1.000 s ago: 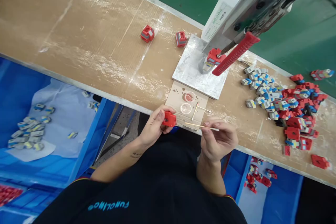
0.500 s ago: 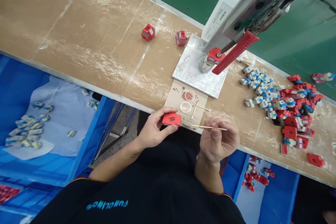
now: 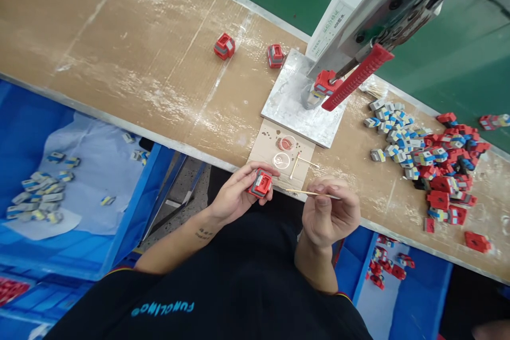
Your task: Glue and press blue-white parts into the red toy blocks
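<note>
My left hand (image 3: 235, 191) is closed around a small red and grey toy vehicle part (image 3: 261, 183), its hollow side turned up. My right hand (image 3: 330, 211) pinches a thin wooden stick (image 3: 308, 192), its tip pointing left towards the part but apart from it. Just beyond my hands lies a piece of cardboard (image 3: 265, 141) bearing two small round clear dishes; the farther dish (image 3: 286, 143) has something reddish in it, the nearer dish (image 3: 281, 160) looks clear. Beside them rest two more sticks (image 3: 295, 166), one with a red tip.
A hand press with a red handle (image 3: 358, 78) stands on a metal plate (image 3: 287, 93), a red toy part (image 3: 325, 82) under its rod. Behind it is a white bottle (image 3: 338, 10). Toy vehicle parts (image 3: 430, 154) are heaped at right. Blue bins (image 3: 131, 196) sit below the bench.
My left hand has turned the red part over, so its hollow, grey-banded side now shows. The stick in my right hand has shifted slightly left.
</note>
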Available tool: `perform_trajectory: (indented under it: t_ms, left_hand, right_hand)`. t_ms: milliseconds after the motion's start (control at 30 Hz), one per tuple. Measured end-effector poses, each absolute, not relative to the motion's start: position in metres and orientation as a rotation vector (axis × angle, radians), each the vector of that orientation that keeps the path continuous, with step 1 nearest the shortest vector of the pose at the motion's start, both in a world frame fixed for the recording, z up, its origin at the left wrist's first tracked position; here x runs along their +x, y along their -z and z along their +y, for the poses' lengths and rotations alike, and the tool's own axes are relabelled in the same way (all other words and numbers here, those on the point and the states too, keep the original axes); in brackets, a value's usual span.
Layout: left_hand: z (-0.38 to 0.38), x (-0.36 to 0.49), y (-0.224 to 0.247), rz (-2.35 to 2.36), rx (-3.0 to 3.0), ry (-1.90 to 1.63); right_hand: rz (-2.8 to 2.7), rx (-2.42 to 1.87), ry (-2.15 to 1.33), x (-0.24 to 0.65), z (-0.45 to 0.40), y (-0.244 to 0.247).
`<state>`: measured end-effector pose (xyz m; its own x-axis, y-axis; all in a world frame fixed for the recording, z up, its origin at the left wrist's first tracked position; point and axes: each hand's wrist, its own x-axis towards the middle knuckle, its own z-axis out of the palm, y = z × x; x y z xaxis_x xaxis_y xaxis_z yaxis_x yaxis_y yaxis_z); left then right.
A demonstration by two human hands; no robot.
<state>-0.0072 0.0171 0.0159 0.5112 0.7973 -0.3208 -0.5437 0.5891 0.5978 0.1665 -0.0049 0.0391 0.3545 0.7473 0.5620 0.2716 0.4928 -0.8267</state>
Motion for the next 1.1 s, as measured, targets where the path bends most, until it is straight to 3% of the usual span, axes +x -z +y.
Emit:
perform_trajectory:
  t_ms: [333,500,733,1100]
  left_hand:
    - [0.009,-0.01,-0.013,0.915,1.134,-1.022]
    - [0.012,-0.008,-0.008,0.827,1.024,-1.018]
    - [0.011,-0.006,-0.017,0.854,0.994,-0.759]
    - [0.014,-0.008,-0.022,0.946,1.217,-0.785]
  right_hand:
    - [-1.28,-1.041,-0.351,0.168,-0.005,-0.04]
    - [-1.287,-1.023,-0.343,0.164,-0.005,-0.041]
    - [-1.365,-1.059,-0.319,0.163,-0.008,-0.036]
    - [-1.485,-1.072,-0.346,0.156,-0.006,-0.034]
